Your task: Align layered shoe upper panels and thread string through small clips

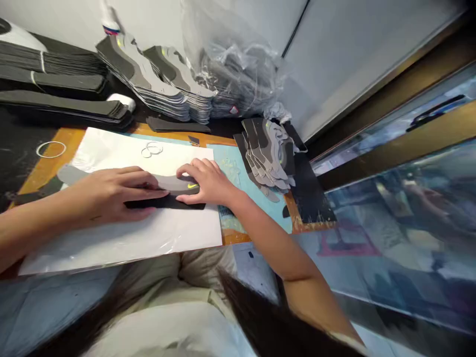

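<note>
A grey shoe-upper piece (173, 184) with a small yellow swoosh lies on a white sheet (186, 228). A black strip (182, 203) runs along the near edge of this piece. My left hand (124, 192) rests over its middle, fingers stretched out and the index fingertip on the black strip. At its right end, my right hand (210, 182) presses down with thumb and index finger spread on either side of the swoosh. Part of the piece is hidden under both hands, and its grey left end shows beyond my left wrist.
Stacks of grey and black upper pieces (159, 96) stand at the back, beside a plastic bag (241, 74). Bundled black strips (55, 106) lie at the left. More upper pieces (266, 153) are fanned out at the right. Rubber bands (152, 148) lie on the sheet.
</note>
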The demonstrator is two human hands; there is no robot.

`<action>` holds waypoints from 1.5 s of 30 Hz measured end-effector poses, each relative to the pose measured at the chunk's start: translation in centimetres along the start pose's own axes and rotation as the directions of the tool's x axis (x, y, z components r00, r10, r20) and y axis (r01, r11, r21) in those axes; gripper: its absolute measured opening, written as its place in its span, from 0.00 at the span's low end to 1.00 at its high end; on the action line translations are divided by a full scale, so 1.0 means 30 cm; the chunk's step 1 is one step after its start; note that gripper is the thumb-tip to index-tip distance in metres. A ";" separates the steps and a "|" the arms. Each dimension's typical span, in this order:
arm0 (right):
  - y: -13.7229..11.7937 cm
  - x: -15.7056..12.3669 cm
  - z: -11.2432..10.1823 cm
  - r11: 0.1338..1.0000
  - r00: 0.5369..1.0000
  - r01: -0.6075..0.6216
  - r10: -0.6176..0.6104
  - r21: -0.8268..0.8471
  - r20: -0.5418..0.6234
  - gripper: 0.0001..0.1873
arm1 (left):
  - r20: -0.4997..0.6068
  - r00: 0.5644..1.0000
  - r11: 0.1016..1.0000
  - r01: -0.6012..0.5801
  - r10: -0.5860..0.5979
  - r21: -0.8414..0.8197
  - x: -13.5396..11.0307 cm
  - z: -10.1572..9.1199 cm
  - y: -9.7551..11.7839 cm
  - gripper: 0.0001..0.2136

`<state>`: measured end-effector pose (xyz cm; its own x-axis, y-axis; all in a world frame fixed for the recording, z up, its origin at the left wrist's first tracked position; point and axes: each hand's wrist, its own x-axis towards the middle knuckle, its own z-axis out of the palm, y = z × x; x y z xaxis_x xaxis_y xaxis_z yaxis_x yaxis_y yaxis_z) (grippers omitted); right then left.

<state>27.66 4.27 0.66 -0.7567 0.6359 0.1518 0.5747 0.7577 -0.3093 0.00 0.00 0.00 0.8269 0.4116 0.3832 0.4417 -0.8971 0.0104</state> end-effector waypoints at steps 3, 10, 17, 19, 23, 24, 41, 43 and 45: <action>-0.040 0.009 0.024 0.997 0.998 -0.050 0.049 -0.050 -0.032 0.26 | 0.051 0.999 1.000 0.019 -0.019 -0.014 0.012 0.022 0.010 0.18; -0.088 0.035 0.042 0.988 0.989 -0.143 0.141 -0.055 -0.048 0.24 | 0.200 0.959 0.917 0.257 -0.203 -0.306 0.035 0.011 0.032 0.24; -0.007 0.047 0.010 0.980 0.993 -0.087 0.101 0.178 -0.069 0.09 | 0.196 0.968 0.949 0.201 -0.154 -0.245 0.053 -0.016 0.027 0.23; 0.041 0.041 -0.009 0.958 0.981 -0.107 0.146 0.265 -0.130 0.07 | 0.208 0.972 0.977 0.146 -0.112 -0.153 0.069 -0.023 0.035 0.26; 0.113 0.029 -0.042 0.933 0.927 -0.172 0.263 0.317 -0.268 0.06 | 0.186 0.982 1.000 0.019 -0.018 -0.005 0.086 -0.020 0.032 0.21; 0.121 0.027 -0.047 0.923 0.917 -0.178 0.281 0.342 -0.283 0.06 | 0.178 0.984 1.000 -0.013 0.010 0.016 0.086 -0.022 0.027 0.19; -0.113 -0.003 -0.101 0.579 0.866 0.159 0.308 0.799 -0.395 0.21 | -0.318 0.820 0.866 0.499 -0.477 -0.013 0.189 -0.232 0.144 0.10; -0.116 -0.008 -0.106 0.580 0.859 0.150 0.324 0.801 -0.396 0.21 | -0.316 0.805 0.853 0.522 -0.502 -0.026 0.199 -0.232 0.136 0.09; -0.116 -0.013 -0.110 0.595 0.843 0.152 0.338 0.789 -0.417 0.21 | -0.302 0.799 0.843 0.537 -0.520 -0.032 0.208 -0.230 0.129 0.09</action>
<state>26.98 1.87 4.77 -0.3137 0.8538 0.4154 -0.0194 0.4316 -0.9019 4.47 -2.00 8.82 0.3254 0.7471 0.5796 0.8053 -0.5402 0.2441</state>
